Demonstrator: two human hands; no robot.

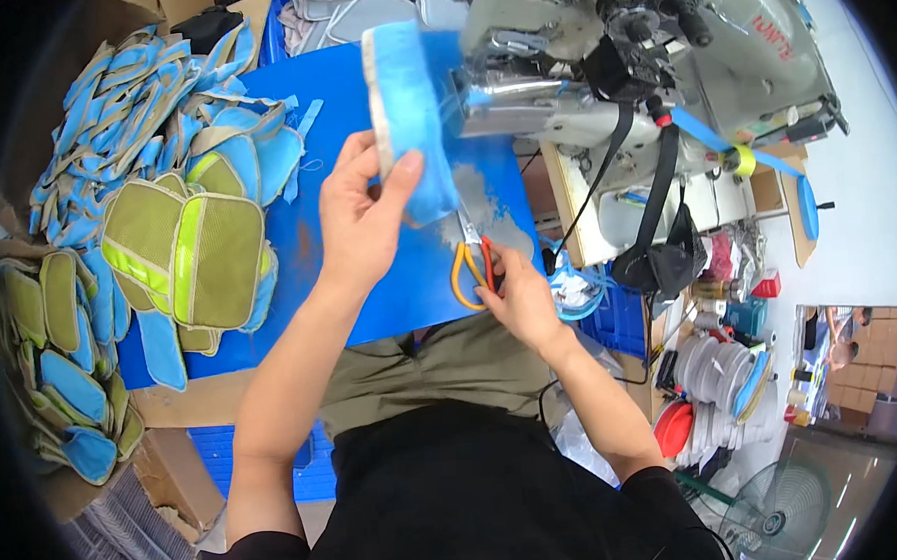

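Note:
My left hand (361,219) is closed on a blue fabric piece (411,101) with a beige edge, pinching it between thumb and fingers above the blue work table (330,95). Just below and right of the fabric, my right hand (522,295) grips a pair of scissors (458,280) with one yellow-orange and one red handle loop. Their blades point up toward the fabric's lower end; the tips are partly hidden there, and I cannot tell whether they touch it. Left of my left hand lies a stack of olive mesh pouches (219,260) with bright yellow-green strips and blue parts.
A large heap of blue and beige fabric pieces (122,134) covers the far left, with more pouches (59,297) in a box below it. On the right stands a grey sewing machine (521,112) with hanging black straps. Tape rolls (713,369) and a fan (774,521) are lower right.

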